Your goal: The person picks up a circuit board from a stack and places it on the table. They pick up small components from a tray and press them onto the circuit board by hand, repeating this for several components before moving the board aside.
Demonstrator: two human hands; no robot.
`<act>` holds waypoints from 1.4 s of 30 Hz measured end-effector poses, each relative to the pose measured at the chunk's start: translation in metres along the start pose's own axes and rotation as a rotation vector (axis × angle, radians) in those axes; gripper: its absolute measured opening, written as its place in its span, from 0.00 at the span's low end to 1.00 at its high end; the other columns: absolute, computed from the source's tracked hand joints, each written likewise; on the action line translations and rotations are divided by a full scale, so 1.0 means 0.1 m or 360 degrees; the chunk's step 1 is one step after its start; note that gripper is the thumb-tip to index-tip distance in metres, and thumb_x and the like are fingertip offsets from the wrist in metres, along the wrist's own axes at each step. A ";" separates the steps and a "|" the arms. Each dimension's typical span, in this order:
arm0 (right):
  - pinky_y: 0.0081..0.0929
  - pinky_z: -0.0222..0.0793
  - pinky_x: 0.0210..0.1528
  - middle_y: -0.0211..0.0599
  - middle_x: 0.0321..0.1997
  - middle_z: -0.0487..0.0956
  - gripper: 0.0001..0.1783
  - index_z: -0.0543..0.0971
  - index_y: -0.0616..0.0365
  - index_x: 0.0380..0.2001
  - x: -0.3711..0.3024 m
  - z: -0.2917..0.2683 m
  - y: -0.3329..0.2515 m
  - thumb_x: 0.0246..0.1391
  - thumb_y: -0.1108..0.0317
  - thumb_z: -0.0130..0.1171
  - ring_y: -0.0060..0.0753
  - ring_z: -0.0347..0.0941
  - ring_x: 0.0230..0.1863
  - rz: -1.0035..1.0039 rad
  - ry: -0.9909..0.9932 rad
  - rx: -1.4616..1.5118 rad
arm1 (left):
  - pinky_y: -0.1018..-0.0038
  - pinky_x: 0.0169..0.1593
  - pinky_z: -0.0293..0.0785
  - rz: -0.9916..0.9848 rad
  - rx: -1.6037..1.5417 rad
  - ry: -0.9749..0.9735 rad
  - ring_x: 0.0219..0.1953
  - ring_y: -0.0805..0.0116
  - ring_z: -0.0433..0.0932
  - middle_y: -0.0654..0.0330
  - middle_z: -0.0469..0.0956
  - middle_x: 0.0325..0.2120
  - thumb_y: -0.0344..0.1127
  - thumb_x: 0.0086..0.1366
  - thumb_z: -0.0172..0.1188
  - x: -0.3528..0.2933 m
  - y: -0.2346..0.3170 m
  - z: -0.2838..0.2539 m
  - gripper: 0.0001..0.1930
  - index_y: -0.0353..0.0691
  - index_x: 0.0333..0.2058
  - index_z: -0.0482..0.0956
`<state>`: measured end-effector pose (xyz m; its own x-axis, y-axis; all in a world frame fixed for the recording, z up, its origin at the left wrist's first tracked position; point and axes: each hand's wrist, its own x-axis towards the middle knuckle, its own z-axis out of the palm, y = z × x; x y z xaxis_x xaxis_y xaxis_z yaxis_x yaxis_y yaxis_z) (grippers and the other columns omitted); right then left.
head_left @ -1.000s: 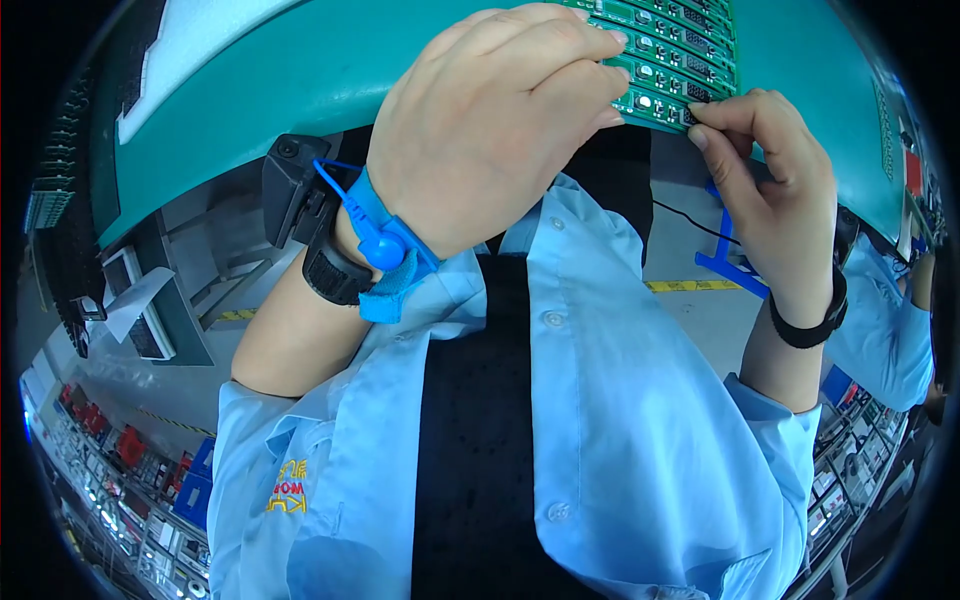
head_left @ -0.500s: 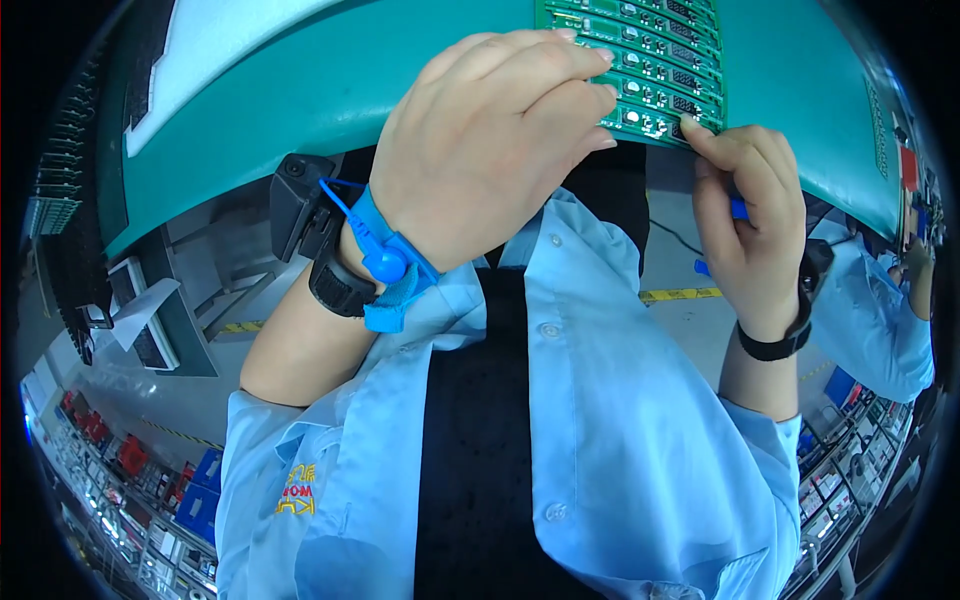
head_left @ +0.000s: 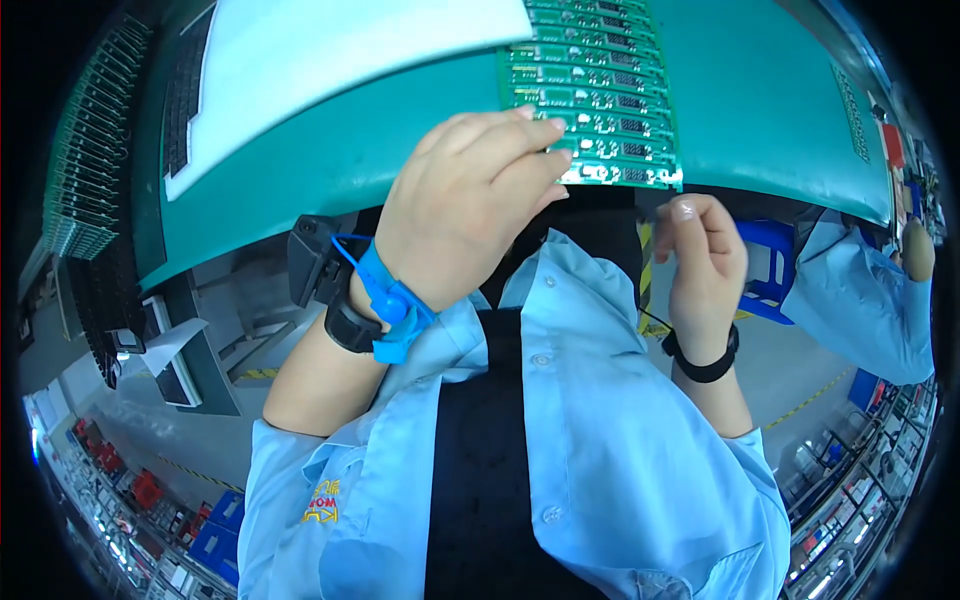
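A green panel of joined circuit boards (head_left: 600,110), bearing small white and black parts, lies on the green mat with its near end at the table's front edge. My left hand (head_left: 465,205) rests its outstretched fingertips on the panel's left near part, palm down. It wears a blue wrist strap with a cord. Just off the panel's near right corner is my right hand (head_left: 708,265), fingers curled in toward the thumb and apart from the board. Its fingertips are partly blurred, so whatever may be between them cannot be made out.
A white sheet (head_left: 360,75) lies on the green mat (head_left: 760,110), left of the panel. A rack of upright circuit boards (head_left: 95,150) stands at far left. A blue stool or crate (head_left: 770,265) is below the table at right, near another person's blue sleeve (head_left: 850,305).
My right hand has come off the panel's near right corner and moved down and left. The view has shifted, showing more of the panel. My left hand stays on the boards.
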<state>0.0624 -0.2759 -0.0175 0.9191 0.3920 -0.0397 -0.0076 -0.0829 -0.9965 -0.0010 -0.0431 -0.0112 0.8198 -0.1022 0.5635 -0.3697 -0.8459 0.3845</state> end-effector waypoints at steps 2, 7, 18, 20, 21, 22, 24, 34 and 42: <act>0.17 0.63 0.31 0.29 0.27 0.74 0.12 0.76 0.63 0.37 0.03 0.02 -0.01 0.67 0.64 0.50 0.18 0.67 0.27 0.0117 -0.0063 0.0110 | 0.64 0.50 0.74 0.0035 -0.0016 0.0015 0.50 0.57 0.77 0.59 0.80 0.45 0.33 0.50 0.71 -0.02 0.05 -0.01 0.16 0.41 0.40 0.82; 0.17 0.62 0.27 0.28 0.25 0.74 0.13 0.75 0.60 0.35 0.03 0.08 -0.06 0.67 0.60 0.51 0.17 0.66 0.25 0.0287 -0.0020 0.0480 | 0.63 0.48 0.75 0.0095 -0.0099 0.0018 0.48 0.55 0.78 0.58 0.80 0.43 0.32 0.48 0.72 -0.09 0.19 0.01 0.17 0.41 0.38 0.82; 0.16 0.61 0.23 0.28 0.26 0.73 0.10 0.73 0.58 0.35 0.36 -0.74 -0.23 0.67 0.63 0.50 0.19 0.66 0.24 0.0009 0.0203 0.0901 | 0.61 0.47 0.71 0.0013 -0.0173 0.0100 0.48 0.54 0.76 0.57 0.77 0.43 0.32 0.51 0.69 0.10 0.17 -0.08 0.14 0.41 0.38 0.81; 0.16 0.62 0.23 0.29 0.26 0.73 0.09 0.73 0.57 0.35 0.52 -1.06 -0.24 0.67 0.64 0.51 0.20 0.66 0.24 -0.0030 0.0357 0.0885 | 0.61 0.49 0.70 -0.0102 -0.0088 0.0046 0.49 0.53 0.75 0.57 0.77 0.44 0.31 0.52 0.68 0.07 0.12 -0.05 0.13 0.42 0.38 0.81; 0.16 0.62 0.23 0.29 0.26 0.73 0.09 0.72 0.57 0.35 0.60 -1.22 -0.25 0.66 0.64 0.51 0.20 0.66 0.24 -0.0047 0.0424 0.0884 | 0.61 0.49 0.70 -0.0075 -0.0103 0.0062 0.49 0.53 0.75 0.57 0.77 0.44 0.31 0.52 0.68 0.06 0.11 -0.05 0.13 0.42 0.38 0.81; 0.16 0.62 0.23 0.29 0.26 0.73 0.09 0.72 0.57 0.35 0.68 -1.39 -0.27 0.66 0.64 0.51 0.20 0.66 0.24 -0.0076 0.0441 0.0871 | 0.61 0.50 0.70 -0.0090 -0.0078 0.0021 0.49 0.53 0.75 0.56 0.77 0.44 0.30 0.52 0.68 0.05 0.11 -0.06 0.13 0.41 0.39 0.81; 0.16 0.63 0.22 0.30 0.26 0.73 0.09 0.72 0.57 0.34 0.86 -1.78 -0.27 0.66 0.64 0.51 0.21 0.67 0.24 -0.0028 0.0524 0.0759 | 0.61 0.53 0.69 -0.0129 -0.0017 -0.0065 0.50 0.53 0.75 0.56 0.77 0.45 0.28 0.51 0.68 0.05 0.11 -0.06 0.14 0.41 0.39 0.80; 0.20 0.77 0.23 0.42 0.31 0.80 0.16 0.72 0.65 0.38 1.64 -3.38 -0.11 0.65 0.59 0.53 0.32 0.78 0.26 0.0496 0.0628 0.0773 | 0.61 0.53 0.67 -0.0030 0.0193 -0.0094 0.50 0.58 0.75 0.62 0.77 0.44 0.32 0.54 0.67 0.03 0.13 -0.01 0.13 0.44 0.40 0.81; 0.29 0.83 0.28 0.52 0.39 0.79 0.22 0.64 0.73 0.49 2.03 -3.73 -0.15 0.65 0.61 0.50 0.42 0.81 0.32 0.0657 0.1062 0.0722 | 0.62 0.52 0.68 0.0021 0.0212 -0.0069 0.50 0.59 0.75 0.62 0.77 0.45 0.32 0.54 0.67 0.01 0.13 0.01 0.14 0.45 0.41 0.81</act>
<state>0.3962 -0.5371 0.0164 0.8451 -0.2130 -0.4904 -0.4119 0.3253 -0.8512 -0.0046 -0.0547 -0.0058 0.8343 -0.1335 0.5348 -0.3215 -0.9060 0.2754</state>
